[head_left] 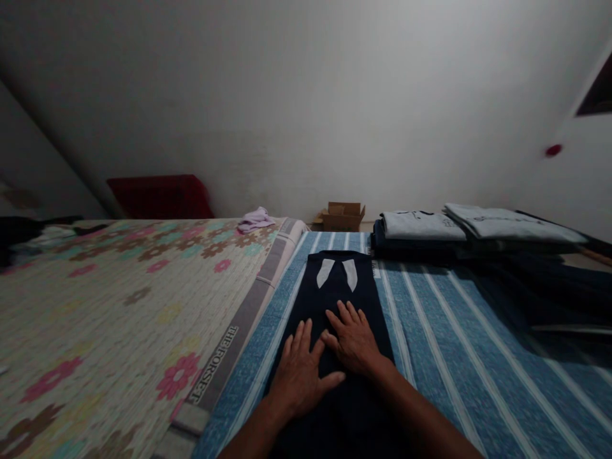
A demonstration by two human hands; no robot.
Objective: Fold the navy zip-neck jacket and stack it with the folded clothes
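A dark navy garment (335, 264) with two pale, pointed patches near its far end lies folded into a long narrow strip on the blue striped sheet (421, 357). My left hand (299, 373) rests palm down on it, fingers stretched forward and thumb out to the right. Just ahead and to the right, my right hand (354, 338) also lies flat on the dark cloth, fingers spread. The tips of the two hands come close together or touch. The near end of the garment runs out of view between my forearms.
Folded pale shirts (423, 226) top dark clothes at the far right, beside another pale folded garment (511, 224). Loose dark clothing (559, 293) lies nearer. A flowered mat (119, 306) covers the left, with a lilac cloth (255, 220). A cardboard box (342, 218) stands by the wall.
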